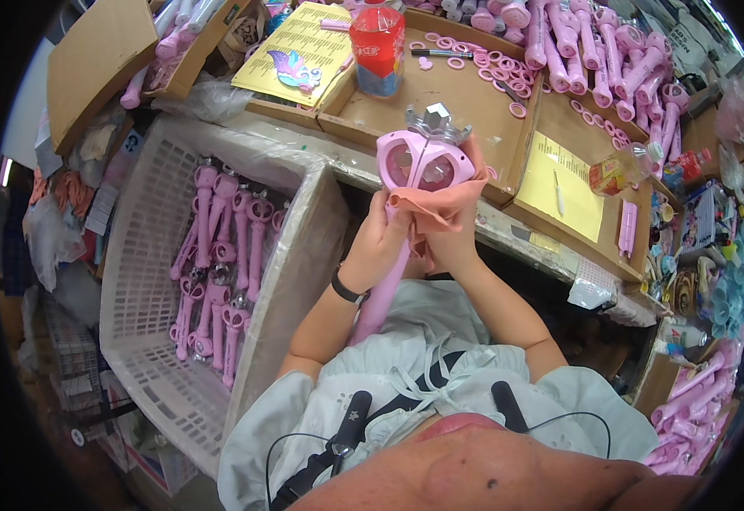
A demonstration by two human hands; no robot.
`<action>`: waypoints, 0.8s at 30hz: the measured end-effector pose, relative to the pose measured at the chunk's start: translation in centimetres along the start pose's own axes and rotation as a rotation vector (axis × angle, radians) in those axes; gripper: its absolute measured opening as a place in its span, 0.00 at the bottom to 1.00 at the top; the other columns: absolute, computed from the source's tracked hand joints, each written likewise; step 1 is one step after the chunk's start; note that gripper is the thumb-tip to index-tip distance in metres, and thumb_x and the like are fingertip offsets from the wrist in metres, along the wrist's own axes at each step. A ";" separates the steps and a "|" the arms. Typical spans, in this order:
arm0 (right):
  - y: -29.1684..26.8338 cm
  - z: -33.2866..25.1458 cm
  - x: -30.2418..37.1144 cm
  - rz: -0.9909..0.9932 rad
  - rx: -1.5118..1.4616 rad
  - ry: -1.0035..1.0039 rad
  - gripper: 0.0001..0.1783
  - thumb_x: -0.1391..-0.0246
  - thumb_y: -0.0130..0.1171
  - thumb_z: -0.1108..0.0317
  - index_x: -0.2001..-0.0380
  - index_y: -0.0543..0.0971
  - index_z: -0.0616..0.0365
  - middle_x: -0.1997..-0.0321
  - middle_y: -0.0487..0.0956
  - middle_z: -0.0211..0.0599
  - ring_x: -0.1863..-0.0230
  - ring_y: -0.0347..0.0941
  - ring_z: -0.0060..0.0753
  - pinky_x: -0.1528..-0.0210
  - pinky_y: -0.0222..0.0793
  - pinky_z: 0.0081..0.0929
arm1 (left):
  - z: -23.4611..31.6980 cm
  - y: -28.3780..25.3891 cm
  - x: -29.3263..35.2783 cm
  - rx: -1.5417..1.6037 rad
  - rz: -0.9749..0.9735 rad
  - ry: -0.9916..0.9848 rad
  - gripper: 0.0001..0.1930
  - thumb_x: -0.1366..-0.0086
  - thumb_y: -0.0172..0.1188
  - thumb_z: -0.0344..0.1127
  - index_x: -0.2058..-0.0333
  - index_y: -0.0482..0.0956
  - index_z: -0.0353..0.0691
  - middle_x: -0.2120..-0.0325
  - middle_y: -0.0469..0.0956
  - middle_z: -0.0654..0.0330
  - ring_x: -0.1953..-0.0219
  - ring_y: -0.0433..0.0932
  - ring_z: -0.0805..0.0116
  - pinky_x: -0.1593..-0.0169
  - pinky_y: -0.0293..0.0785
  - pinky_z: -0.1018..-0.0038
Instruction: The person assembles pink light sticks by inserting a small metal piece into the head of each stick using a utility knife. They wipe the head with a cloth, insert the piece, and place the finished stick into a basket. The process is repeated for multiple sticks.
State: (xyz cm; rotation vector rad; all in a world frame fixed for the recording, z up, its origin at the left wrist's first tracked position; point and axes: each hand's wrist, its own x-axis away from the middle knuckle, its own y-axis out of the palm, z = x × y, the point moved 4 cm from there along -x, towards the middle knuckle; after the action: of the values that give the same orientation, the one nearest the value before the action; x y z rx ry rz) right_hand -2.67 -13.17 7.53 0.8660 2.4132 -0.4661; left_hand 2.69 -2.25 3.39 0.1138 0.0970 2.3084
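Observation:
A pink toy wand (375, 302) stands tilted in front of my chest. Its head has clear rounded windows and a silver crown-like top. My left hand (375, 247) is closed round the handle just below the head. An orange cloth (434, 211) drapes over the lower right side of the head, bunched in my right hand (454, 247). The cloth hides most of my right fingers, which press it against the wand's head from the right.
At left stands a white plastic basket (155, 341) with several similar wands (244, 247). Cardboard trays (449, 111) ahead hold pink rings (508, 72), a red-labelled bottle (377, 51) and yellow sheets (559, 183). Pink wand parts (593, 51) are piled at the back right.

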 end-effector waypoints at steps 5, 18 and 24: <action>-0.6 2.6 0.3 0.164 -0.168 0.046 0.18 0.44 0.50 0.61 0.53 0.72 0.59 0.44 0.63 0.50 0.52 0.68 0.35 0.44 0.59 0.34 | 0.1 0.2 0.3 -0.062 0.022 0.021 0.23 0.34 0.49 0.46 0.52 0.59 0.31 0.74 0.72 0.60 0.78 0.72 0.76 0.75 0.68 0.80; -2.0 4.1 0.3 0.088 0.036 0.040 0.24 0.40 0.41 0.59 0.46 0.67 0.64 0.45 0.67 0.53 0.45 0.64 0.49 0.43 0.57 0.37 | 0.1 0.2 0.4 0.052 0.034 -0.076 0.22 0.34 0.48 0.45 0.50 0.59 0.34 0.74 0.72 0.60 0.80 0.71 0.77 0.76 0.69 0.80; -3.7 6.5 0.1 0.214 -0.121 0.075 0.27 0.36 0.38 0.58 0.44 0.59 0.70 0.43 0.64 0.46 0.44 0.62 0.37 0.41 0.55 0.31 | 0.2 0.5 0.3 0.215 -0.086 -0.078 0.24 0.32 0.42 0.51 0.46 0.56 0.39 0.72 0.72 0.58 0.81 0.72 0.74 0.78 0.70 0.79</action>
State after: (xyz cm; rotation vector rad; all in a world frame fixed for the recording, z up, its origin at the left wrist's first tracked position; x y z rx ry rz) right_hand -2.87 -18.90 2.78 1.0894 2.3527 -0.2073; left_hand 2.14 -2.42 3.69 0.3037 0.3046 2.1991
